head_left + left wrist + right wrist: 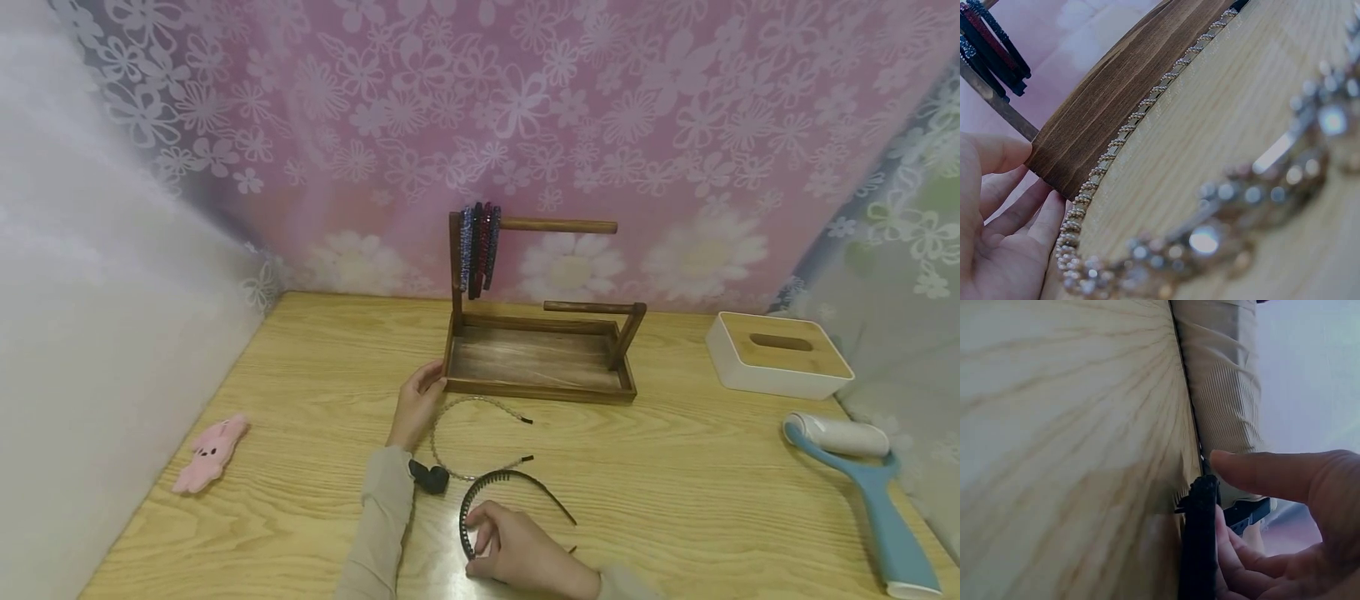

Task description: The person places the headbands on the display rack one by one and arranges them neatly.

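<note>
My left hand (417, 403) touches the left front corner of a dark wooden headband stand (525, 389) with thumb and fingertips, fingers loosely extended. Close by that hand, a beaded headband (1125, 130) lies on the table, its open ends to the right. Nearer me is a black toothed headband (480, 481), its curve to the left. My right hand (517, 546) has thumb and bent fingers around that curve; part of the band is hidden. In the right wrist view, fingertips lie against the black band. Several glittery headbands (480, 250) hang on the stand's tall bar, at its left end.
A pink plush toy (212, 454) lies at the table's left. To the right stand a white tissue box with a wooden lid (780, 354) and a blue-handled lint roller (873, 492). The stand's lower bar (588, 307) projects leftward. A floral backdrop rises behind the table.
</note>
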Demonstrator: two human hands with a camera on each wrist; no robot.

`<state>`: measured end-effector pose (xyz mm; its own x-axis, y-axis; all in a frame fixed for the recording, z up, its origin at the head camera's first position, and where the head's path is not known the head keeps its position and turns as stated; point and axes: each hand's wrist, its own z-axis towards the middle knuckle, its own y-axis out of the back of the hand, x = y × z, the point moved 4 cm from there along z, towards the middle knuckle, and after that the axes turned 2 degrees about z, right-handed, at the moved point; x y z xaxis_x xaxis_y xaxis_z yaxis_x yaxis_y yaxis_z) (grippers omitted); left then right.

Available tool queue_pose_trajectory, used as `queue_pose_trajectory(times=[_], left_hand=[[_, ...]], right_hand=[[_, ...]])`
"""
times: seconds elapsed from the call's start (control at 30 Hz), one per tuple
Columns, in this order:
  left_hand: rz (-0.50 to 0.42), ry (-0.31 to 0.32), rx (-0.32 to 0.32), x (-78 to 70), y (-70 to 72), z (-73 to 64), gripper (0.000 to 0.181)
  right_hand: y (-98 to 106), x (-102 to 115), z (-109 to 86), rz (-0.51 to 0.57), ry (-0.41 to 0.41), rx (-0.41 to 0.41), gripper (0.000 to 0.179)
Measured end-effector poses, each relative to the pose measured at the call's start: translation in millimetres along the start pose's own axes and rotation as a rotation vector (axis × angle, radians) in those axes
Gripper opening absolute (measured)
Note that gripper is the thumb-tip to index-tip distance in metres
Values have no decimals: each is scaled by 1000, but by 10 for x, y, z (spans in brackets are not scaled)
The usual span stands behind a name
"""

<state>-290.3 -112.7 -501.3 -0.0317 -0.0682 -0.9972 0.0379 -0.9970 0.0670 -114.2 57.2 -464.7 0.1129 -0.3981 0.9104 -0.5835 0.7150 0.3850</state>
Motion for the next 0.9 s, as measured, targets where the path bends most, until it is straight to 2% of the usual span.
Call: queue_pose_trajectory(times=[0.17,0.3,0.43,0.63,0.9], left_hand=[[9,-15,-5,-6,-19,1,39],[0,-9,1,4,-16,5,39],[-13,2,20,-37,-4,-15,40],[11,-6,40,-260,6,-140,40],[7,-18,43,-299,3,-163,40]], right_hand=[[14,-9,-39,-46,-35,-25,34],[60,-45,-58,-41,-64,-16,36],[142,-85,-99,7,-94,13,38],[294,-175,-171,105,-112,60,39],[498,-256,-240,251,-41,109,47]])
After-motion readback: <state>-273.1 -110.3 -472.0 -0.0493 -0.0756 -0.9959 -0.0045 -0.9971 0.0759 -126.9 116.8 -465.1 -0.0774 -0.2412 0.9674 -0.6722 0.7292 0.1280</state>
